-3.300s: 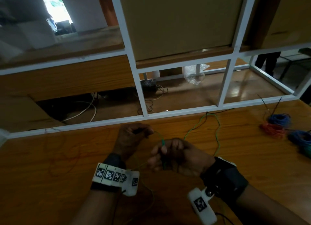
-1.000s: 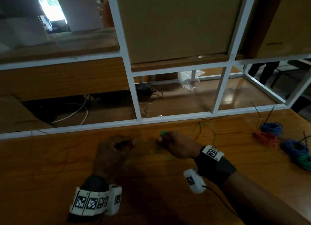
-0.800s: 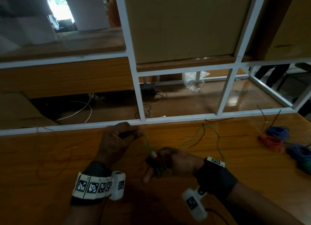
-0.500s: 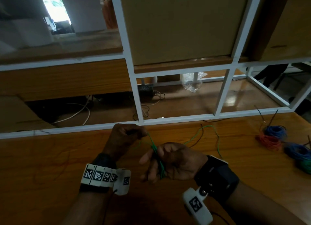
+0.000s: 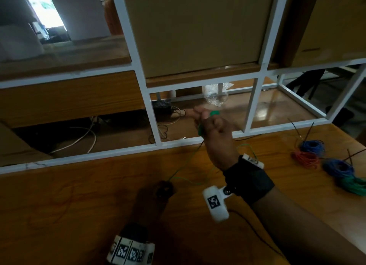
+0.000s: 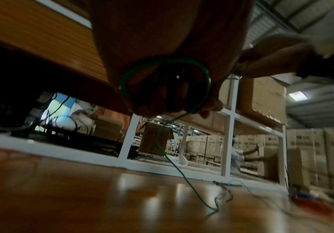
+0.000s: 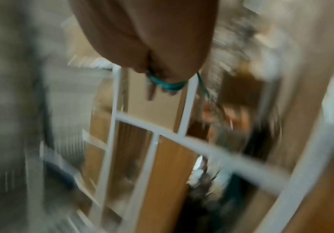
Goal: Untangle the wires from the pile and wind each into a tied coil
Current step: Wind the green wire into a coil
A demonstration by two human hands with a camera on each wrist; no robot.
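- green wire (image 5: 185, 166) runs between both hands, thin and faint.
- left hand (image 5: 158, 193), dark, pinches its loop.
- right hand (image 5: 214, 135) has turns wound round its fingers (image 7: 152, 93); wrist view blurred.

My right hand (image 5: 214, 134) is raised out in front of me, arm stretched forward, back of the hand up; thin green wire (image 5: 213, 114) is looped in several turns around its fingers (image 7: 152, 93), which point away from me. A black strap with a white camera pod sits on that wrist. My left hand (image 5: 158, 193) stays low and close to my body, in shadow, fingers (image 6: 212, 104) curled and pinching a loop of the same wire. Its wrist carries a band of black-and-white markers.
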